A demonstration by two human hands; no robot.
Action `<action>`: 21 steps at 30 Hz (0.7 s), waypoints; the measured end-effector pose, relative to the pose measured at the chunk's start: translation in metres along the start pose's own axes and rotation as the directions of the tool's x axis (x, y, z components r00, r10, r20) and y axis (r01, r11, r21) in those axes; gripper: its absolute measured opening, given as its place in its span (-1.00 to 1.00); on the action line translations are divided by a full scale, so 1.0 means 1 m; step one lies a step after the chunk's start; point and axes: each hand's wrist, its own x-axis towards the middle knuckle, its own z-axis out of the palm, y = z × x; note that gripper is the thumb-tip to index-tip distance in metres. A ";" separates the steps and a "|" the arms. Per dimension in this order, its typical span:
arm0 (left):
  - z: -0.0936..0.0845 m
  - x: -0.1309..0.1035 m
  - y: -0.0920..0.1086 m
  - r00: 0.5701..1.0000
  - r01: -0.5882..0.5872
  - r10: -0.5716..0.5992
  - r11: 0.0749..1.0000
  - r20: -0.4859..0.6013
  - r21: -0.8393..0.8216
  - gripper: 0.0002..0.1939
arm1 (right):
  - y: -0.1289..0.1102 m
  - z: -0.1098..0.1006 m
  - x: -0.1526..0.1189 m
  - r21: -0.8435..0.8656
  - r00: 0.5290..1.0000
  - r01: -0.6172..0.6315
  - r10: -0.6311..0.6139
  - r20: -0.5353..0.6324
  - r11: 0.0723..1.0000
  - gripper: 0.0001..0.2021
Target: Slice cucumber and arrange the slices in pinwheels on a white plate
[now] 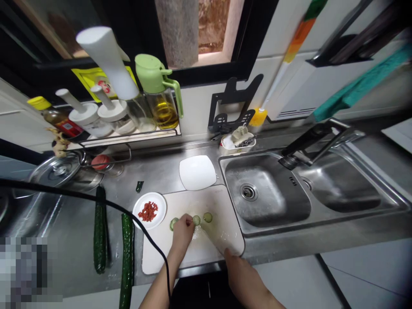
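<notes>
On the white cutting board (161, 253), my left hand (183, 231) is closed in a pinch at the edge of a cucumber slice (196, 220). Another slice (207, 217) lies flat to its right, and a further green piece (173, 223) shows partly behind my left hand. My right hand (241, 272) is wrapped round the handle of a knife (214, 239), whose pale blade lies low over the board, its tip near the pinched slice. Small pale bits and wet marks dot the board around the blade.
Left of the board are a white plate (162, 213) of chopped red pieces and two whole cucumbers (100, 240). Behind it lies a white square dish (197, 172); a double sink (267, 189) is on the right. A black cable (141, 227) crosses the view over my left forearm.
</notes>
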 end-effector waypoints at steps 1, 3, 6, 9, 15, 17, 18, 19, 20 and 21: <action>0.001 0.000 -0.002 1.000 0.001 -0.001 1.000 -0.007 -0.006 -0.89 | -0.002 -0.003 0.001 -0.009 1.000 -0.003 0.003 0.015 1.000 -0.47; 0.003 0.000 -0.004 1.000 0.002 -0.002 1.000 -0.014 0.005 -0.88 | -0.008 -0.010 0.005 -0.038 0.998 -0.015 0.017 0.061 0.999 -0.44; 0.004 0.002 -0.004 1.000 0.008 -0.008 0.999 -0.020 0.038 -0.86 | -0.019 -0.021 0.011 -0.088 0.996 -0.031 0.038 0.082 0.996 -0.41; 0.005 0.003 -0.002 1.000 0.012 -0.010 0.998 -0.028 0.062 -0.83 | -0.025 -0.029 0.015 -0.105 0.997 -0.026 0.033 0.063 0.994 -0.44; 0.007 0.004 0.003 0.997 -0.040 0.046 0.995 -0.062 0.091 -0.80 | -0.026 -0.035 0.019 -0.096 0.997 -0.028 0.035 0.076 0.995 -0.51; 0.007 0.005 0.003 0.996 -0.051 0.057 0.994 -0.065 0.097 -0.79 | -0.027 -0.036 0.020 -0.103 0.995 -0.032 0.042 0.090 0.994 -0.49; 0.007 0.005 0.003 0.996 -0.050 0.057 0.994 -0.068 0.099 -0.79 | -0.028 -0.037 0.020 -0.102 0.994 -0.035 0.045 0.100 0.994 -0.49; 0.007 0.005 0.003 0.996 -0.046 0.053 0.994 -0.071 0.100 -0.79 | -0.028 -0.037 0.021 -0.099 0.993 -0.039 0.050 0.105 0.994 -0.49; 0.007 0.005 0.003 0.996 -0.041 0.049 0.994 -0.072 0.100 -0.79 | -0.029 -0.038 0.021 -0.098 0.993 -0.040 0.050 0.104 0.994 -0.50; 0.008 0.006 0.002 0.996 -0.038 0.045 0.994 -0.073 0.102 -0.79 | -0.029 -0.038 0.022 -0.096 0.994 -0.039 0.048 0.102 0.995 -0.50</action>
